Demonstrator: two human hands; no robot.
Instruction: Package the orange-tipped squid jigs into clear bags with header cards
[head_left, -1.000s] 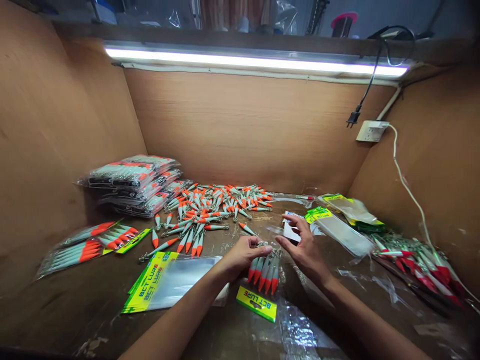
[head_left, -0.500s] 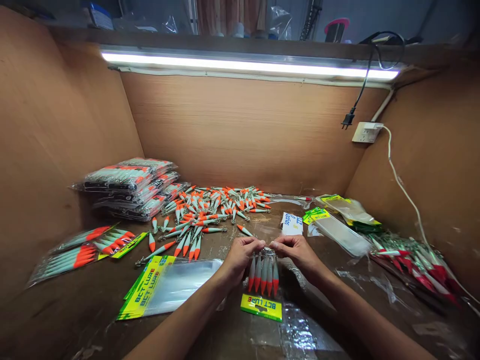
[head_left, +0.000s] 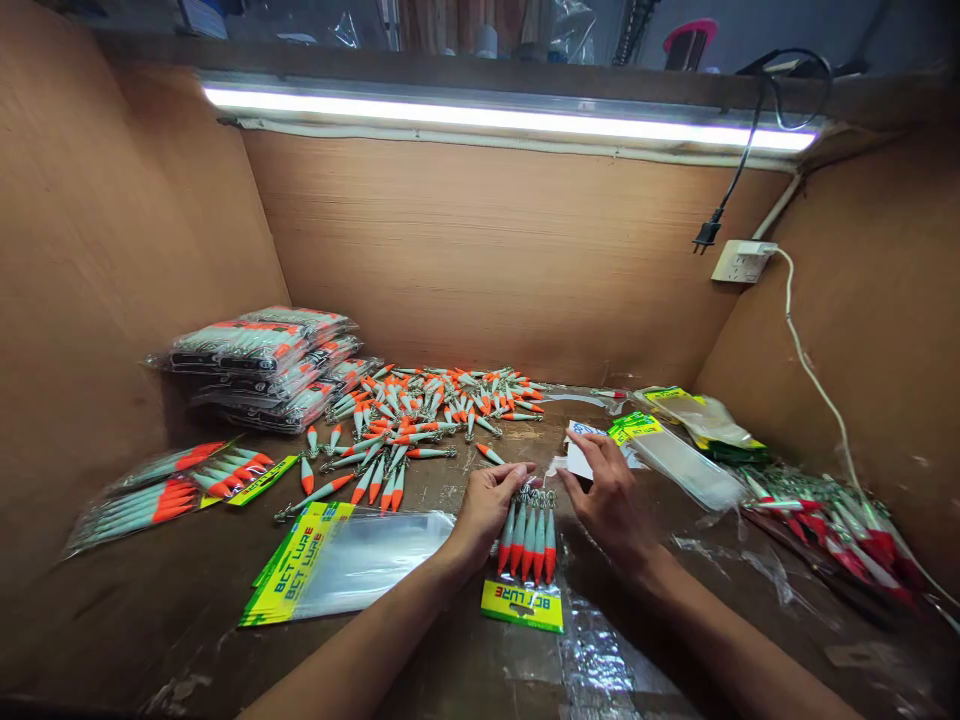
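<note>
Several squid jigs (head_left: 529, 540), pale with orange tips, lie side by side in a clear bag whose yellow BCT LURE header (head_left: 521, 605) faces my body. My left hand (head_left: 480, 515) pinches the bag's far edge beside the metal hooks (head_left: 538, 497). To the right, my right hand (head_left: 611, 505) has its thumb and fingers apart, its fingertips over a white card (head_left: 581, 455) with blue writing. A pale, see-through strip (head_left: 555, 468) lies by the right thumb tip; whether the thumb touches it is unclear.
Loose jigs (head_left: 427, 410) are heaped at the back. Packed bags (head_left: 262, 365) are stacked at left, near filled packets (head_left: 142, 510). Flat header bags (head_left: 352, 565) lie left of my arm, others (head_left: 682, 460) at right. Red-and-white jigs (head_left: 832, 525) and a white cable (head_left: 814, 370) are far right.
My right hand has left the bag's edge and shifted right onto the white card, its fingers spreading. My left hand stays at the bag. The view has shifted slightly.
</note>
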